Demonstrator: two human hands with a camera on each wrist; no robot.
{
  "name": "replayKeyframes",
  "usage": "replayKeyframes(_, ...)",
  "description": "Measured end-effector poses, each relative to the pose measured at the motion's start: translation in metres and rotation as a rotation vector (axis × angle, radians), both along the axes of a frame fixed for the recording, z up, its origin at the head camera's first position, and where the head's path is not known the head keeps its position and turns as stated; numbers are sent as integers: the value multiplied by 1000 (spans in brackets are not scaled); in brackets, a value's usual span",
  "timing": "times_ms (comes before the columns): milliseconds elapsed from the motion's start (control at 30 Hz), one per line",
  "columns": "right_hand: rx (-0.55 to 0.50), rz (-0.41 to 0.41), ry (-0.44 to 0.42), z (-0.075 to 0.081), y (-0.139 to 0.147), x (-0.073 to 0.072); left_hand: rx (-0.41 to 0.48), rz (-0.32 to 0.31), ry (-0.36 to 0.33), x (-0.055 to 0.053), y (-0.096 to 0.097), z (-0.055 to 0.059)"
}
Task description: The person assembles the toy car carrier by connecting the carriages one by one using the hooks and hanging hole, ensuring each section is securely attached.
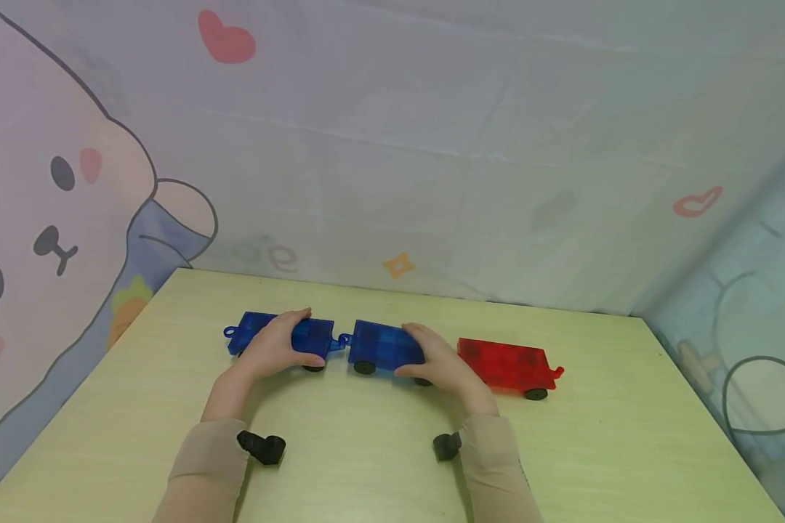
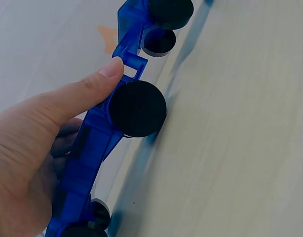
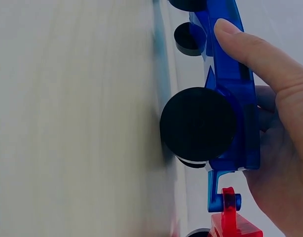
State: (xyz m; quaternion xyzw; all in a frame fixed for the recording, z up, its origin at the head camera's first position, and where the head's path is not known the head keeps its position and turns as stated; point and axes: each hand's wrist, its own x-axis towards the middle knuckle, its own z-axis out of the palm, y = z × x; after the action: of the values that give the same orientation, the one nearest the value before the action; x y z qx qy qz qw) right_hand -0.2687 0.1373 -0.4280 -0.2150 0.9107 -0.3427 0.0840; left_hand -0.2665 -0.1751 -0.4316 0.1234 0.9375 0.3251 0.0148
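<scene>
My left hand (image 1: 271, 350) grips a translucent blue toy train car (image 1: 314, 335) on black wheels, thumb along its near side and fingers over the far side. My right hand (image 1: 443, 365) holds a second blue car (image 1: 381, 344) the same way. Between the two cars, hook and ring meet at a coupling (image 1: 344, 341); the left thumb tip lies close by it in the left wrist view. Behind the right hand stands a red car (image 1: 505, 365). Its red ring (image 3: 229, 203) sits around the hook (image 3: 214, 200) of the second blue car.
The cars form a row across a pale wooden table (image 1: 360, 457), toward its back edge. A printed cloth (image 1: 432, 145) hangs behind the table. Each wrist carries a small black camera, one on the left sleeve (image 1: 209, 454).
</scene>
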Motion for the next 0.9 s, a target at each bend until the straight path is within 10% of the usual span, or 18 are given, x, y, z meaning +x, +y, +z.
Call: replayKeyframes(900,55,20,21,0,-3,0,4,-6,-5,3,2,2)
